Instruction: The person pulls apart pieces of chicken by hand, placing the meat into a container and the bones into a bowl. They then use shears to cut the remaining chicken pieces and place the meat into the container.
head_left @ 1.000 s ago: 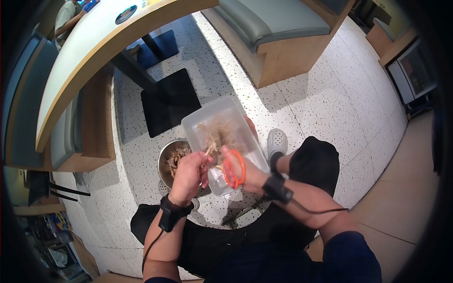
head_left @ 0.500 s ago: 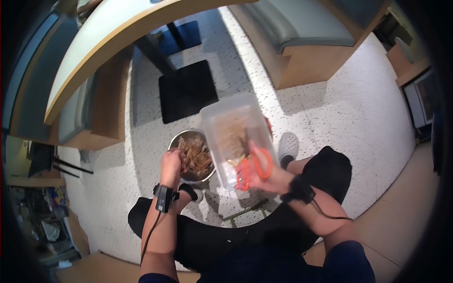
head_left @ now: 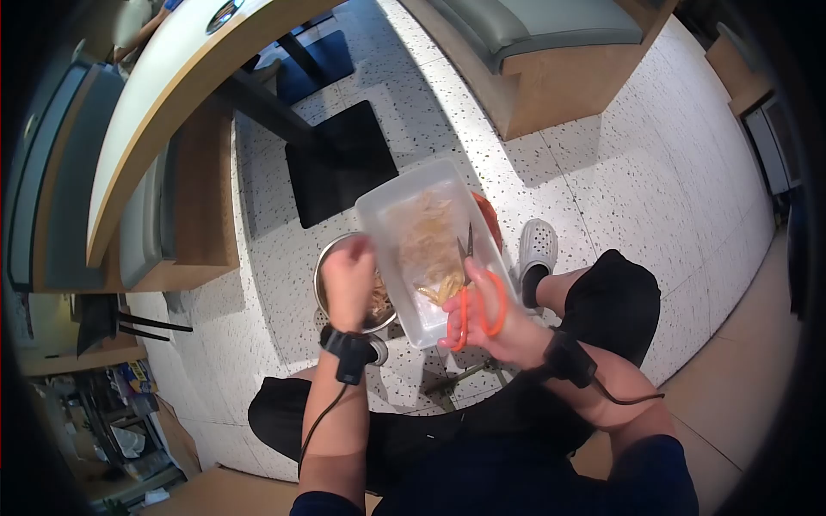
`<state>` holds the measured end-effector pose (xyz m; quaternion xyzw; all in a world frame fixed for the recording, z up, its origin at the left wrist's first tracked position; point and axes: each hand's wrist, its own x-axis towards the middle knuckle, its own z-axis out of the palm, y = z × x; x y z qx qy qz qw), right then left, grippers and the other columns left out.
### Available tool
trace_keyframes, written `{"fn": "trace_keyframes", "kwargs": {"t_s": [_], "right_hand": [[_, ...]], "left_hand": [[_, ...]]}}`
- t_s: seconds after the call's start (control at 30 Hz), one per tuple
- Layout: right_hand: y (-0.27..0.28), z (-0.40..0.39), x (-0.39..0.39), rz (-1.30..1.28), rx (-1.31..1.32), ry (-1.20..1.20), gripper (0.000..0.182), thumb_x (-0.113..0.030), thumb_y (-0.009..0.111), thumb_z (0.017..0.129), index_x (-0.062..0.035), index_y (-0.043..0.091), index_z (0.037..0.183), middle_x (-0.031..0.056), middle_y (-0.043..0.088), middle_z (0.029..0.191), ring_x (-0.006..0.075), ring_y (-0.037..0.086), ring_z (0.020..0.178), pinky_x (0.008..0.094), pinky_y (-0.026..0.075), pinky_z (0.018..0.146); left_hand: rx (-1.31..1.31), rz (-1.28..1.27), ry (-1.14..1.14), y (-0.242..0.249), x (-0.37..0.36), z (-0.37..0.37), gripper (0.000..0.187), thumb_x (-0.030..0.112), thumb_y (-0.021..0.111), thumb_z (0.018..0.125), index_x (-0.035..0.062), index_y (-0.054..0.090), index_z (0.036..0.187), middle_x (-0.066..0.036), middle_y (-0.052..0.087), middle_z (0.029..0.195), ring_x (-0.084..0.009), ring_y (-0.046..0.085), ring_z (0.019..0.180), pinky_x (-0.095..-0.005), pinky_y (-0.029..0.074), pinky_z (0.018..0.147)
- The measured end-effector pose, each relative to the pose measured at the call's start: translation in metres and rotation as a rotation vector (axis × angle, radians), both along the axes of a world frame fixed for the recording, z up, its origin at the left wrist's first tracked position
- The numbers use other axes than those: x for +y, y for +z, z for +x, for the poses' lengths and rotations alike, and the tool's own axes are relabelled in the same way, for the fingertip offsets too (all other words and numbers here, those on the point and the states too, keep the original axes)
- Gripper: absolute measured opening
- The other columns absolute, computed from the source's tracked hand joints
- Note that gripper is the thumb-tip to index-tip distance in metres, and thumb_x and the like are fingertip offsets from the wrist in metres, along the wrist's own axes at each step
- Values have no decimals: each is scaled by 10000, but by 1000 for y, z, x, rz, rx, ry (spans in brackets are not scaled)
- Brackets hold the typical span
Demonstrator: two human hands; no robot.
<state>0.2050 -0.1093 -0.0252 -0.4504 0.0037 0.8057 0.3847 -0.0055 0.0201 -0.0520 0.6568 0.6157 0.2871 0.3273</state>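
Note:
A long translucent tub stands on the floor, with pale yellowish pieces lying in it. Orange-handled scissors are held in my right hand over the tub's near right part, their blades slightly apart and pointing away from me. To the left of the tub is a round metal bowl with brownish pieces inside. Above this bowl, near the tub's left rim, is my left hand, its fingers curled and blurred; whatever it may hold is hidden.
A black table base plate lies beyond the tub, below a curved white tabletop. Padded benches stand at right and left. Something orange-red is behind the tub's right side. Part of another person shows at the top left.
My left hand has risen out of the metal bowl and moved right, towards the tub. The scissors have shifted slightly right, still in my right hand. The view has tilted a little.

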Motion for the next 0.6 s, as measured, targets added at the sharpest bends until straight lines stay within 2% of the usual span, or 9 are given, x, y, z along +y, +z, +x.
{"fn": "trace_keyframes", "kwargs": {"t_s": [0.1, 0.13, 0.17, 0.2, 0.23, 0.27, 0.37, 0.5, 0.6], "right_hand": [[-5, -2, -3, -36, -14, -23, 785, -783, 517, 900, -2, 563, 960, 64, 532, 691, 190, 586, 593, 416, 611, 738], [-7, -2, -6, -37, -3, -30, 782, -782, 517, 901, -4, 561, 958, 58, 533, 687, 183, 586, 581, 398, 610, 721], [-9, -1, -8, -35, 7, -31, 779, -782, 517, 902, -6, 559, 957, 53, 535, 684, 177, 585, 569, 380, 610, 704], [-8, 1, -9, -38, -2, -21, 754, -745, 447, 957, -2, 562, 1002, 88, 556, 687, 233, 606, 587, 477, 591, 815], [-5, 2, -10, -38, 3, -27, 754, -745, 447, 957, -2, 562, 1002, 88, 556, 687, 233, 606, 587, 477, 591, 815], [-2, 5, -11, -25, -6, -24, 746, -741, 449, 959, -5, 562, 1001, 81, 554, 697, 223, 608, 602, 468, 593, 811], [-2, 10, -13, -19, 8, -61, 721, -729, 473, 959, -14, 560, 995, 64, 550, 723, 194, 607, 639, 431, 600, 795], [-2, 15, -11, -37, 42, -68, 708, -720, 505, 951, -14, 553, 988, 60, 540, 725, 176, 584, 606, 394, 599, 770], [-1, 13, -11, -2, 22, -13, 703, -713, 513, 951, -12, 553, 989, 50, 525, 719, 171, 574, 593, 377, 592, 748]], "left_hand": [[80, 123, -244, -20, 15, 50, 172, 107, 688, 878, -10, 734, 996, -158, 721, 878, -241, 693, 791, -326, 535, 748], [110, 1, -240, -28, 21, 64, 162, 91, 694, 842, 5, 735, 972, -175, 716, 878, -295, 698, 797, -342, 539, 732], [109, 3, -243, -44, 28, 74, 162, 91, 694, 842, 5, 735, 972, -175, 716, 878, -295, 698, 797, -342, 539, 732], [244, -20, -243, -68, 35, 80, 162, 96, 695, 834, 11, 737, 965, -184, 716, 888, -322, 698, 808, -362, 544, 735], [382, -44, -248, -77, 40, 86, 162, 101, 696, 827, 17, 740, 959, -192, 715, 898, -348, 697, 819, -381, 549, 737], [400, -20, -268, -85, 40, 89, 159, 120, 700, 825, 22, 744, 942, -206, 714, 904, -395, 684, 837, -419, 554, 762], [467, -63, -289, -55, 37, 107, 186, 146, 716, 823, 28, 752, 962, -215, 708, 916, -406, 681, 851, -445, 553, 787], [418, -23, -368, -43, 32, 89, 260, 190, 727, 850, 19, 753, 1044, -217, 704, 959, -386, 686, 855, -423, 543, 771], [279, -8, -362, -7, 19, 72, 245, 179, 708, 899, -19, 736, 1041, -179, 722, 916, -306, 688, 783, -373, 534, 730]]}}
